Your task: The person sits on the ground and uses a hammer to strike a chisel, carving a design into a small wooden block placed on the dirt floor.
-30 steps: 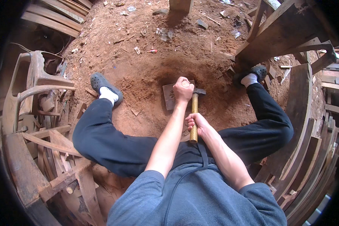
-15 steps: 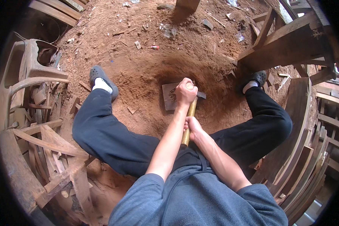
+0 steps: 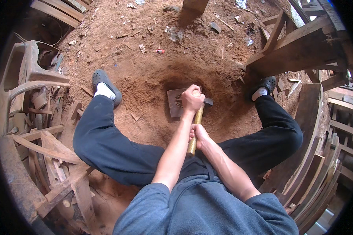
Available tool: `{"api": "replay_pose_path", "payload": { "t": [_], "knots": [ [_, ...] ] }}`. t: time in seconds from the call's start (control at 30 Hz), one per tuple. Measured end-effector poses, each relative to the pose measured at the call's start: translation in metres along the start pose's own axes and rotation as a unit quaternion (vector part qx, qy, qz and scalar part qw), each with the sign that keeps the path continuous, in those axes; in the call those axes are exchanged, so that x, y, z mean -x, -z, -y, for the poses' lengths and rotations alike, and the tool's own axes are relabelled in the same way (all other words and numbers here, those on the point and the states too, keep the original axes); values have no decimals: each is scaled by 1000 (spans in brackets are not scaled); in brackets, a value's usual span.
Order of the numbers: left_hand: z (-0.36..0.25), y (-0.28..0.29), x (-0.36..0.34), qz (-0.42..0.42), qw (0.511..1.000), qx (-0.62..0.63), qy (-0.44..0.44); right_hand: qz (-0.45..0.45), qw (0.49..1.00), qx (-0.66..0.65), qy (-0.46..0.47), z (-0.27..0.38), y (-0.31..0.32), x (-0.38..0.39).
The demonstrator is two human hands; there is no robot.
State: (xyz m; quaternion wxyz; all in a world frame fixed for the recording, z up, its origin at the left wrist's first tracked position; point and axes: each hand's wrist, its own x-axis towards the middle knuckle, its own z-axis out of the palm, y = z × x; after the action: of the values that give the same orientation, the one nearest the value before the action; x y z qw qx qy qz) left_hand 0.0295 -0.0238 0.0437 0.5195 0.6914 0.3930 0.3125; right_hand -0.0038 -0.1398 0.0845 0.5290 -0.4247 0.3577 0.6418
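Gripping a hammer (image 3: 199,115) by its handle, your right hand (image 3: 200,135) is closing its fingers around the yellow shaft, near the end closest to your lap. The handle is showing a fine, all-over pattern and is slanting from near left to far right. The small, dark head is sitting just right of your left hand (image 3: 193,99); whether it is touching anything there, you cannot tell. Your left hand is clenching around a tool (image 3: 196,93), with only its pale, rounded top showing above the fist; the rest is hiding behind your fingers.

Beyond and to the left of that fist, a board (image 3: 172,101) is lying in a shadowed hollow in the reddish-brown ground (image 3: 153,125), between your spread feet. It is looking flat, squarish and grey-brown, with straight edges and a cluster of dark marks toward its middle. Your left fist is covering part of its right side, so how far the marks are reaching is unclear.

A chair (image 3: 47,74) is standing to the far left, and long planks (image 3: 313,172) are leaning along the right.
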Motion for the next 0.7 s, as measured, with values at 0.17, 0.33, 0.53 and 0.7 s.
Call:
{"api": "replay_pose_path", "payload": {
  "t": [0.17,0.33,0.53,0.7],
  "knots": [
    [6,29,-13,-49,990,98,93,-38,999,20,11,0,2,-2],
    [-8,4,2,51,998,-13,24,-3,999,-26,-22,0,7,-5],
    [14,43,-16,32,976,197,88,-26,1000,2,13,3,8,2],
    [20,49,-18,58,975,197,81,-17,1000,-1,6,5,8,5]
  ]
}}
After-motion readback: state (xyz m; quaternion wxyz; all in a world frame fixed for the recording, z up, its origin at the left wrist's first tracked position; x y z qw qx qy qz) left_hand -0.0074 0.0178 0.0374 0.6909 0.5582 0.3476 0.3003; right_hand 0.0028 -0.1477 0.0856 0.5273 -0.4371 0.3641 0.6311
